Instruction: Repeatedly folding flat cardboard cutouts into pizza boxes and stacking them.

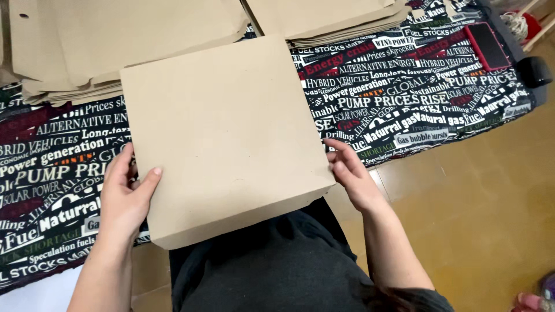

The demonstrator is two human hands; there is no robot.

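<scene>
Cardboard box [225, 138], flat and square, plain tan, closed, largest item in view. Surface matte and unprinted, faint creases only; near edge shows a shallow side wall. It sits tilted slightly clockwise, far part over the printed cloth [416, 98], near corner overhanging your lap above the dark garment [272, 266].

Cloth: black ground with white and red lettering, spread across the work surface, running left to right under the box.

Stacks of flat cardboard sheets [115, 40], same tan, lie at the far left, just behind the box. A second stack [329, 17] lies at far centre-right, touching the box's far edge region.

Floor [491, 214]: ochre tiles, right of the cloth.

Your left hand [124, 196] grips the box's left edge, thumb on top of the lid, fingers wrapped along the side. Your right hand [350, 170] holds the right edge near the near corner, fingers curled against the side wall, thumb at the rim. Both hands grasp the box.

Red phone [487, 46] lies on the cloth, far right, well apart from the box.
</scene>
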